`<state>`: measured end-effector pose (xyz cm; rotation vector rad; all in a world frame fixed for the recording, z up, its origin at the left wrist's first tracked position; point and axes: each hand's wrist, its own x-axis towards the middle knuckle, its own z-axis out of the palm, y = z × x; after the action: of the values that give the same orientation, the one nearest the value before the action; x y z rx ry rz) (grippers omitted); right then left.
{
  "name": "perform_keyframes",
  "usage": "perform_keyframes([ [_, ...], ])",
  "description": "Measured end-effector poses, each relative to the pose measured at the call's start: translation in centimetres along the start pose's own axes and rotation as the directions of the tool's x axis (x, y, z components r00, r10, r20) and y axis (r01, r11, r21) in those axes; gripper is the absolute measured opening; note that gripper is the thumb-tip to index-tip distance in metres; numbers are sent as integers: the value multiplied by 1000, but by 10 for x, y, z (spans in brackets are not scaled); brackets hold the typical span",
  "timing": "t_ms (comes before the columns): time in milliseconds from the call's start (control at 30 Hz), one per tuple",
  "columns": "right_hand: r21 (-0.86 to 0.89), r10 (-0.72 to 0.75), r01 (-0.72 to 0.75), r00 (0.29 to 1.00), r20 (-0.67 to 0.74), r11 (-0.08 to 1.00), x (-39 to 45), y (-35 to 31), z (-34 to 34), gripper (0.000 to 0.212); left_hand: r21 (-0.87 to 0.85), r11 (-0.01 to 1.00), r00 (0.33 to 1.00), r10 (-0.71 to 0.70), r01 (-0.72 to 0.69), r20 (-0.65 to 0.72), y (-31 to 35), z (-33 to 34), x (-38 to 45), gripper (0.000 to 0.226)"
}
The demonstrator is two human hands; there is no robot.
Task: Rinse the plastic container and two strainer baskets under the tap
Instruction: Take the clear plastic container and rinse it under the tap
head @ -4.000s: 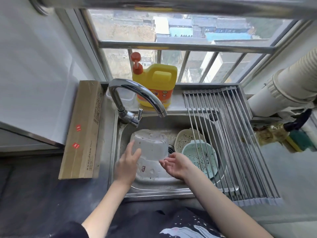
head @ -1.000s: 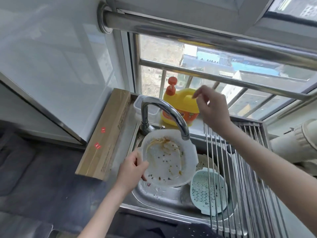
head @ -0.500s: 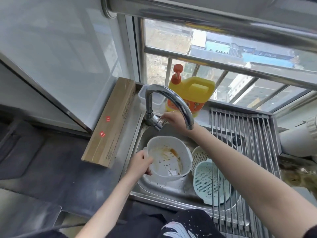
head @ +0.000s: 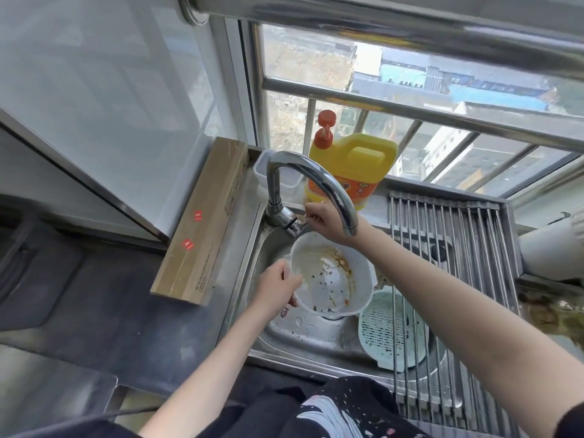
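White plastic, smeared with brown sauce and dotted with food bits, is what we see at the centre of the head view: the plastic container [head: 328,276], held over the steel sink [head: 252,257] with its dirty inside facing up. Our left hand [head: 278,287] grips it at the near-left rim, fingers curled round the edge. Our right hand [head: 328,221] reaches across above the container to the base of the tap [head: 311,181], where thumb and fingers pinch the small tap handle [head: 300,223]. The curved spout ends just over the container's far-right rim; we cannot tell whether water is running.

To the right of the container, low in the sink, lies a pale green strainer basket [head: 390,331], partly under the bars of the roll-up drying rack [head: 458,248]. A cream strainer basket [head: 384,279] peeks out between the container and the rack, mostly hidden. Behind the tap stands a yellow detergent bottle [head: 354,165] with an orange pump, and a long cardboard box [head: 202,226] lies on the counter left of the sink.
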<state>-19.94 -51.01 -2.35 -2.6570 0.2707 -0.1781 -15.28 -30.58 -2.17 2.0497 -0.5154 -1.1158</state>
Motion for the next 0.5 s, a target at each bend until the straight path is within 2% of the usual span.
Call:
perform_keyframes([
  [233,99,99,-112,987,125,989,-18,10,10,12,44,999,999,11,-13,30,-12,-2,-1,23],
  [400,150,226,-262,949,220,953,-15,6,4,10,27,999,999,43,-44,29,-15,-3,1,24],
  [500,231,288,-356,915,283,905,-21,8,-6,24,-6,999,998,41,-41,45,-17,-1,3,25],
])
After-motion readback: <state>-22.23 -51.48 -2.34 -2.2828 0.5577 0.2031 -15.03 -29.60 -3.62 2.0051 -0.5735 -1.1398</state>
